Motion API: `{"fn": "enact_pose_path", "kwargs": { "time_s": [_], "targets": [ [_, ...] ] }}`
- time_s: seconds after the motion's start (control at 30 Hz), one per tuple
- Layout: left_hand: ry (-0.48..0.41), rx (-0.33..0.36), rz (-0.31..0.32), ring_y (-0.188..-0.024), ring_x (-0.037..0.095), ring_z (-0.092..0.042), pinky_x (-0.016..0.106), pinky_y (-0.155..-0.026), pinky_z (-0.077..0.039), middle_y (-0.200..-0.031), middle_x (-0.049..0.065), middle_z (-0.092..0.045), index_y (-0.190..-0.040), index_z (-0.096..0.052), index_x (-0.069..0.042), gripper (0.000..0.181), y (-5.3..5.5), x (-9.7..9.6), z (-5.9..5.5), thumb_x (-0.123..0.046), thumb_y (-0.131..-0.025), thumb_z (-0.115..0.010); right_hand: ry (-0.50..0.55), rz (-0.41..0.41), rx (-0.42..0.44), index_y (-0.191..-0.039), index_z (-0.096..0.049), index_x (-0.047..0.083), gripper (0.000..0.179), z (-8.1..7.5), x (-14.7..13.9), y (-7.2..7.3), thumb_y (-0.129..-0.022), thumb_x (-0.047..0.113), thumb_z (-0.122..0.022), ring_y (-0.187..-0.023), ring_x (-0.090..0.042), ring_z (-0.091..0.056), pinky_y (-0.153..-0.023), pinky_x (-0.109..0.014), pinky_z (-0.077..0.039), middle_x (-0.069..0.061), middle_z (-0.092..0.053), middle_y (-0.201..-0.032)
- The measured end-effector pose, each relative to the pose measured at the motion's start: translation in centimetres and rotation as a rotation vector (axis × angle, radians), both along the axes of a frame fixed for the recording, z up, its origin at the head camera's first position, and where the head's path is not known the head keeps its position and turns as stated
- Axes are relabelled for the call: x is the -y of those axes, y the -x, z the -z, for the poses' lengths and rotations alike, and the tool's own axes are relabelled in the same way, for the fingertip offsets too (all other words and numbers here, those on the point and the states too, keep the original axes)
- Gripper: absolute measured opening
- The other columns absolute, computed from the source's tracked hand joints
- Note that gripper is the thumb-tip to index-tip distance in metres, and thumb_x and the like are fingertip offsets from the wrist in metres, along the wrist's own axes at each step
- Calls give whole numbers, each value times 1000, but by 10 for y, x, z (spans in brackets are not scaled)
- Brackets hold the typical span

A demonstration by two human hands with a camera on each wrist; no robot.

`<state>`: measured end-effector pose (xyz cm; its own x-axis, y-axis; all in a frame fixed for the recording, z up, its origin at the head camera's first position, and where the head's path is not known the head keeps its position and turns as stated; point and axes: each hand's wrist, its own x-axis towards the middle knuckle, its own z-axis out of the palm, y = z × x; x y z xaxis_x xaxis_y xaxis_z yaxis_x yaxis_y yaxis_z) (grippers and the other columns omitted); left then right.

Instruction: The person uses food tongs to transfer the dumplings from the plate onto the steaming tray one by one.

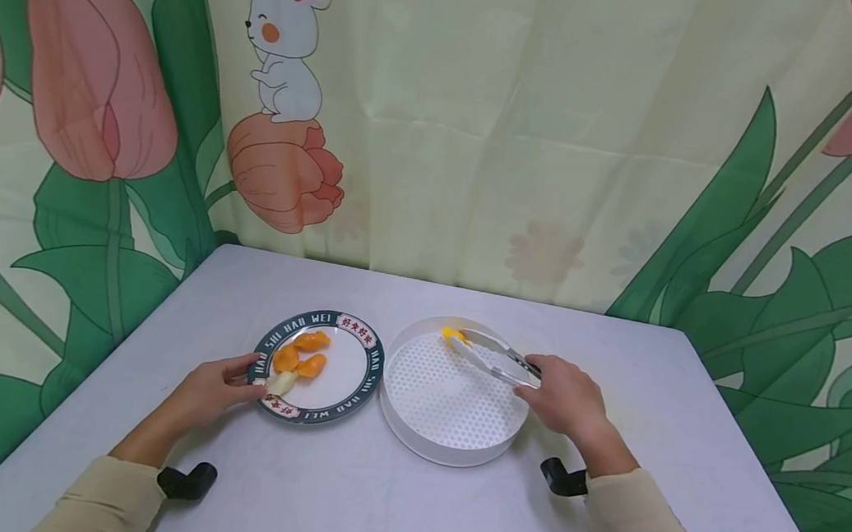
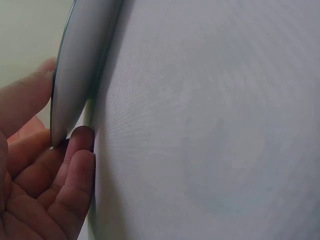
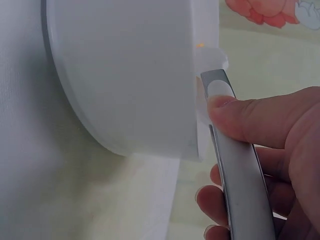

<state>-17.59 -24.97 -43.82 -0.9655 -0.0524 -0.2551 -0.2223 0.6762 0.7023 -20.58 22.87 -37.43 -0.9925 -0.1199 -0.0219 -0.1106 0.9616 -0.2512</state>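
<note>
My left hand (image 1: 213, 391) grips the left rim of a round plate (image 1: 345, 405) with a dark patterned border. The left wrist view shows the thumb on one side of the rim and fingers (image 2: 75, 185) on the other. Three orange pieces (image 1: 311, 365) and a pale yellowish piece (image 1: 282, 383) lie on the plate's left half. In my right hand (image 1: 568, 400) are metal tongs (image 1: 496, 374), thumb pressed on one arm. Their tips reach into a white round steamer basket (image 1: 450, 457) and meet at a yellow piece (image 1: 454, 334) near its far wall.
The plate and basket stand side by side on a white-covered table (image 1: 321, 489). Behind the table hangs a curtain (image 1: 465, 137) printed with tulips and a rabbit. Black wrist mounts (image 1: 188, 480) sit at both sleeves.
</note>
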Motion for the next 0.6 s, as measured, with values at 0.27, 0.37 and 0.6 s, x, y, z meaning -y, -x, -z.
{"fn": "enact_pose_path", "kwargs": {
  "time_s": [0.27, 0.37, 0.6],
  "targets": [
    [13, -14, 15, -131, 50, -43, 55, -100, -47, -146, 34, -42, -151, -37, 3, 89, 1, 1, 1, -46, -87, -76, -6, 16, 8, -136, -59, -1, 58, 4, 3, 4, -89, 30, -75, -110, -40, -60, -88, -58, -51, -22, -62, -129],
    [19, -16, 13, -131, 50, -43, 55, -100, -47, -146, 34, -42, -151, -37, 3, 89, 1, 1, 2, -45, -87, -76, 8, 24, 10, -137, -58, -1, 60, 5, 4, 5, -89, 31, -75, -111, -40, -60, -88, -58, -51, -23, -62, -130],
    [9, -9, 9, -131, 49, -44, 54, -100, -47, -147, 34, -41, -152, -36, 2, 89, 1, 1, 2, -45, -88, -76, 58, 17, -16, -140, -55, 1, 64, -1, 11, 0, -89, 33, -75, -108, -36, -60, -84, -53, -52, -20, -62, -130]
  ]
}}
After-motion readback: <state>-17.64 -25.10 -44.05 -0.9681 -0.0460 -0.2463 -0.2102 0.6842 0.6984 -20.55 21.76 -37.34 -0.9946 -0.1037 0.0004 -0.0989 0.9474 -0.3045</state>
